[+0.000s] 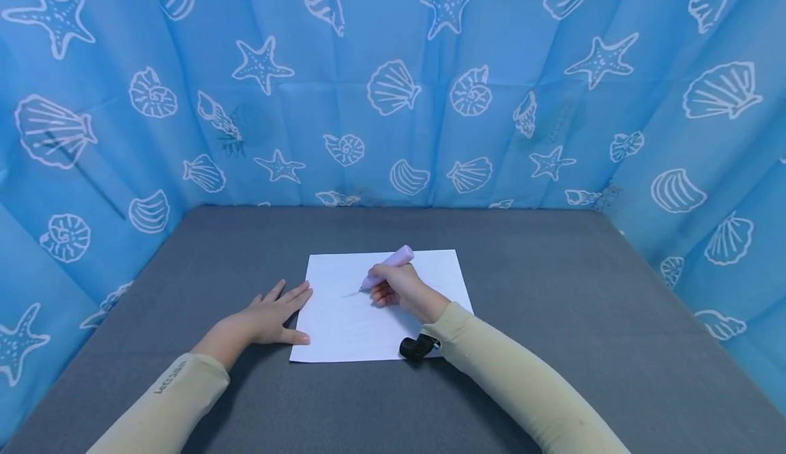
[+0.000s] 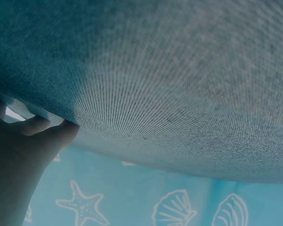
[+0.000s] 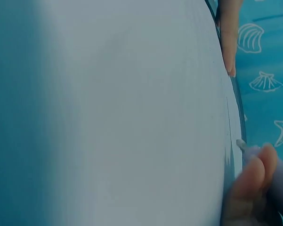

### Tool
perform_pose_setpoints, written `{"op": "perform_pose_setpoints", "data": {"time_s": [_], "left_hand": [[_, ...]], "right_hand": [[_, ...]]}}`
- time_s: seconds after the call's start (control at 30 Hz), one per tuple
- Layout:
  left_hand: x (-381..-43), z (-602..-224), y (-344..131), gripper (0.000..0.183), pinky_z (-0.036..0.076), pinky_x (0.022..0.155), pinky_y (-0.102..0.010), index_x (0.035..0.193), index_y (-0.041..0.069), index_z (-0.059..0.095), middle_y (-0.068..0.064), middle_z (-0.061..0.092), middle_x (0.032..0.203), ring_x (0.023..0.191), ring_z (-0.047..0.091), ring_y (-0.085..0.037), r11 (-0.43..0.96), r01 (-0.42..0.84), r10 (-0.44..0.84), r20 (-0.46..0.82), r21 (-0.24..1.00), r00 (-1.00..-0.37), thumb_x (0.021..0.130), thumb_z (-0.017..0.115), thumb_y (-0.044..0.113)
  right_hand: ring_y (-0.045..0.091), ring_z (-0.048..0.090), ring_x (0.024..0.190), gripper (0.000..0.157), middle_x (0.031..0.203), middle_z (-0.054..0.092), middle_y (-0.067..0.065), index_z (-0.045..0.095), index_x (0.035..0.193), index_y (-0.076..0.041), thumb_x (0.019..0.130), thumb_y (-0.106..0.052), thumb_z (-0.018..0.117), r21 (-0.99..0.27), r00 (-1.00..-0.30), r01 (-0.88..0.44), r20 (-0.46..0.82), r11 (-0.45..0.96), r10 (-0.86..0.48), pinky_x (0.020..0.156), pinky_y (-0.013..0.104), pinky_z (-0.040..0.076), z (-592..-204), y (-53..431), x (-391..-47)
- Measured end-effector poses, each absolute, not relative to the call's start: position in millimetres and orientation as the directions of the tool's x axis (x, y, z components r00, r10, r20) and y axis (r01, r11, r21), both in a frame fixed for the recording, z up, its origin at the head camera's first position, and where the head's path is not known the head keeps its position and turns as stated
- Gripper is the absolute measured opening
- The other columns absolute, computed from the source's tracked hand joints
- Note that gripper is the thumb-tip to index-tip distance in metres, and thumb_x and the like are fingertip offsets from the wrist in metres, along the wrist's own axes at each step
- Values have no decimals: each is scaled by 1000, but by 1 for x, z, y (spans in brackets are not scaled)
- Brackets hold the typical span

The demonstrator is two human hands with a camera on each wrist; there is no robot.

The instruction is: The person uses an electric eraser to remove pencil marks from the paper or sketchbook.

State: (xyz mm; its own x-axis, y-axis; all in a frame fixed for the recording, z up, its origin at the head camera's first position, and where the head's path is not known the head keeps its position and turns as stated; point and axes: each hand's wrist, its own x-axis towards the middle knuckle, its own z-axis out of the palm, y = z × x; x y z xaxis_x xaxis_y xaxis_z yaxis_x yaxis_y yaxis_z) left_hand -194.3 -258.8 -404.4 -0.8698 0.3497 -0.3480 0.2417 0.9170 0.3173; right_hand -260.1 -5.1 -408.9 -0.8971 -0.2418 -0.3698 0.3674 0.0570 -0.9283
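A white sheet of paper (image 1: 344, 338) lies on the grey tabletop. My right hand (image 1: 408, 291) pinches a thick light-purple pen (image 1: 389, 267), slanted with its narrow tip down at the paper. Left of that tip runs a short, faint line (image 1: 351, 295). In the right wrist view, the pen's greyish tip (image 3: 241, 144) shows beyond my fingertips. At the sheet's left edge rests my left hand (image 1: 270, 319), fingers spread and fairly straight, with fingertips and thumb touching the edge. Dark and partly cut off, the left hand (image 2: 23, 150) also shows in the left wrist view.
A small black device (image 1: 416, 347) is at my right wrist, over the paper's lower edge. Around the sheet extends the grey table (image 1: 552, 283). Blue curtains (image 1: 344, 106) with white shells and starfish hang behind the table and along both sides.
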Motion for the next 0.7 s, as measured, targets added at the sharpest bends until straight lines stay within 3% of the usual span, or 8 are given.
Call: {"op": "perform_pose_setpoints", "data": {"time_s": [0.27, 0.7], "left_hand": [[-192, -402, -256, 101, 6, 105, -72, 155, 8, 22, -13, 14, 161, 143, 1, -49, 914, 243, 354, -347, 324, -869, 81, 66, 61], [-194, -402, -258, 102, 5, 106, -72, 155, 8, 20, -14, 13, 161, 143, 0, -49, 915, 241, 353, -355, 324, -865, 81, 66, 62]], "right_hand": [[10, 50, 45, 16, 57, 55, 6, 60, 92, 6, 89, -10, 60, -927, -909, 370, -374, 61, -181, 45, 21, 47, -410, -7, -260], [10, 50, 44, 15, 56, 54, 6, 60, 90, 4, 89, -11, 60, -924, -903, 373, -383, 89, -194, 45, 21, 46, -409, -10, -261]]}}
